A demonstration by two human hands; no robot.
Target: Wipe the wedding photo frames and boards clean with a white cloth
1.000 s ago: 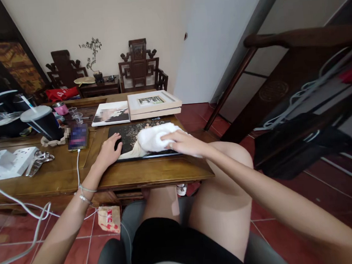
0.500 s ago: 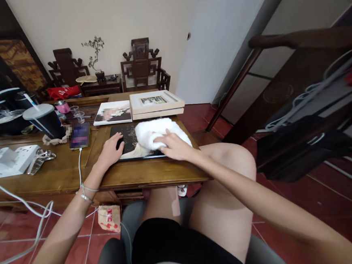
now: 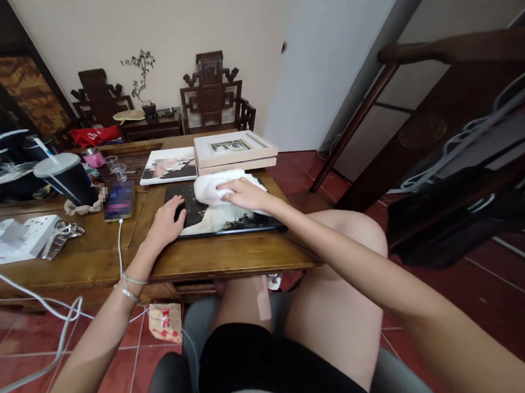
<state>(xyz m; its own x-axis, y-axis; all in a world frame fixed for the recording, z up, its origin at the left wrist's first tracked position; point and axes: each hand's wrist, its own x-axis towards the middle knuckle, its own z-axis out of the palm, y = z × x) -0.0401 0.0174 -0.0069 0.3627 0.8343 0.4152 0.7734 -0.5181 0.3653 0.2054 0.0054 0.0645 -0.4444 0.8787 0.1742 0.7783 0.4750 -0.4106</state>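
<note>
A dark photo panel [image 3: 241,221] with a pale printed shape lies flat near the front edge of the wooden table [image 3: 230,253]. My left hand [image 3: 168,220] rests on its left end, fingers stretched out over the dark surface. In my right hand [image 3: 244,195] is a bunched white cloth [image 3: 207,190], pressed onto the upper middle of the panel. The cloth and hand hide part of the picture. Just behind the panel sit a smaller photo print [image 3: 168,166] and a stack of pale framed pictures [image 3: 236,149].
To the left are a phone [image 3: 119,203] on a charging cable, a black cup with a straw [image 3: 68,181], a white power strip [image 3: 34,238] and crumpled foil [image 3: 64,237]. A paper bag [image 3: 166,322] is on the tiled floor. Carved chairs [image 3: 212,94] stand by the wall.
My right hand has moved the cloth up and to the left over the panel, uncovering its lower right part. My left hand stays in place.
</note>
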